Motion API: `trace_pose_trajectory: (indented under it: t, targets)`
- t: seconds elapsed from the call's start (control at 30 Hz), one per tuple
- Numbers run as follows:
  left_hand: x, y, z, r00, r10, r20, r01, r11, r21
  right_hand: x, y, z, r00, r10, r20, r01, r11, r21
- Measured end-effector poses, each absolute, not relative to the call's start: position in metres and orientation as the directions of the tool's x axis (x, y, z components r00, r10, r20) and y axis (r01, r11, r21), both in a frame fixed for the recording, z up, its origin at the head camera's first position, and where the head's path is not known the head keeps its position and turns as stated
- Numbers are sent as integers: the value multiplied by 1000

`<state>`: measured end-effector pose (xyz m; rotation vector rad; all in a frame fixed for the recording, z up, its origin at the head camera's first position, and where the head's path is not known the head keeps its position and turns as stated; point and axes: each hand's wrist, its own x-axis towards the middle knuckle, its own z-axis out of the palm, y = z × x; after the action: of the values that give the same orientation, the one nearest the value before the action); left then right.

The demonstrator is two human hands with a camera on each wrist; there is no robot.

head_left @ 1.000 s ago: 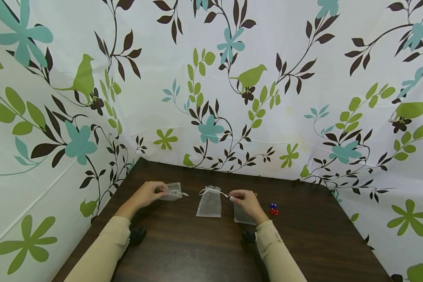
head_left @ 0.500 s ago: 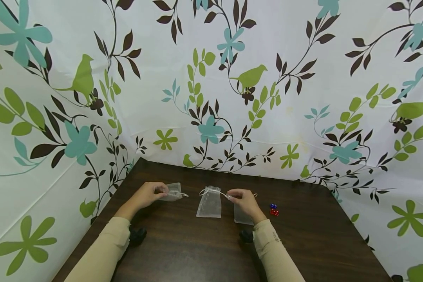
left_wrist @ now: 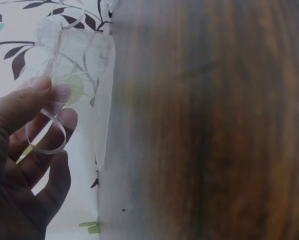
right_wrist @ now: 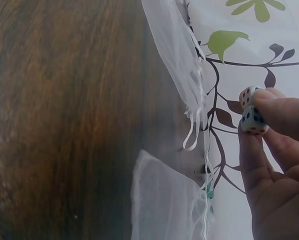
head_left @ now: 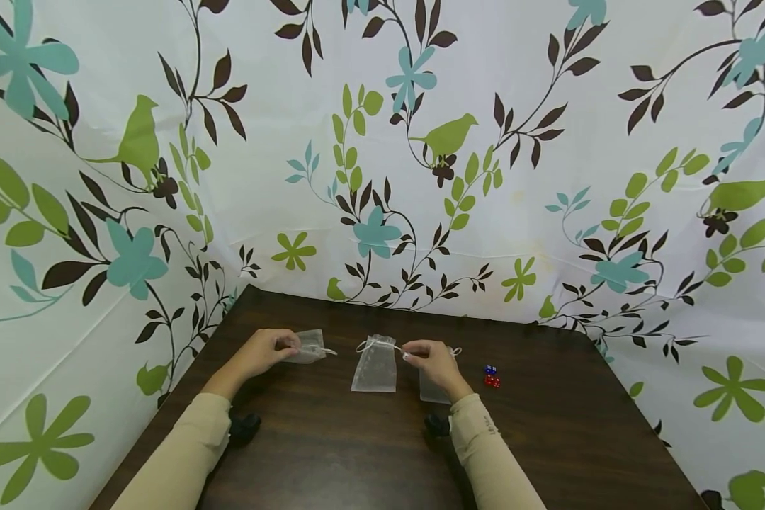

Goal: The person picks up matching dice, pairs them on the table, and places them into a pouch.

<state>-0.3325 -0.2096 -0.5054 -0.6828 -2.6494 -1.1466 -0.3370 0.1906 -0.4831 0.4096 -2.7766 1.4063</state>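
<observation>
My left hand (head_left: 264, 353) pinches a sheer white drawstring bag (left_wrist: 97, 70) between thumb and fingers; a loop of its ribbon (left_wrist: 47, 151) hangs over the fingers. My right hand (head_left: 433, 363) holds two white dice (right_wrist: 253, 120), one against the other, between thumb and fingertips; blue and red pips show on them. Just left of those fingers, a second sheer bag (head_left: 375, 367) lies flat on the table. A third sheer bag (head_left: 432, 388) lies beneath the right hand, partly hidden by it.
To the right of my right hand, blue dice (head_left: 490, 370) and red dice (head_left: 492, 381) sit close together on the dark wooden table (head_left: 344, 446). A patterned cloth (head_left: 382, 170) with leaves and birds hangs behind the table and along its sides.
My right hand has shifted slightly left with the white dice, toward the middle bag. The left hand keeps its hold on its bag. The head view has turned a little.
</observation>
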Motion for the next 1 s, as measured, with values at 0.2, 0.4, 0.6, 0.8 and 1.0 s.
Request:
trace_pose_trajectory:
  t: [0.2,0.4,0.6,0.8,1.0]
  targets:
    - [-332,-210,-505,-879,342,332,476,605,638,-336,186,-482,-962,-253,105,-232,549,-803]
    - [-331,-209,-504,-879,346,326,476,613,631,-336,182,-482,-959,-266,102,-233,525,-819]
    - [-331,-209,-505,-882,343,324,471,617,630,-337,179,-481,-948,-296,118,-265,529,-806]
    - [-331,-209,-504,-885,337,322,466,619,632,-338,175,-480,-940,-316,131,-288,524,-802]
    - [-329,-209,-504,-880,343,329,475,604,640,-339,173,-480,-936,-324,141,-303,531,-791]
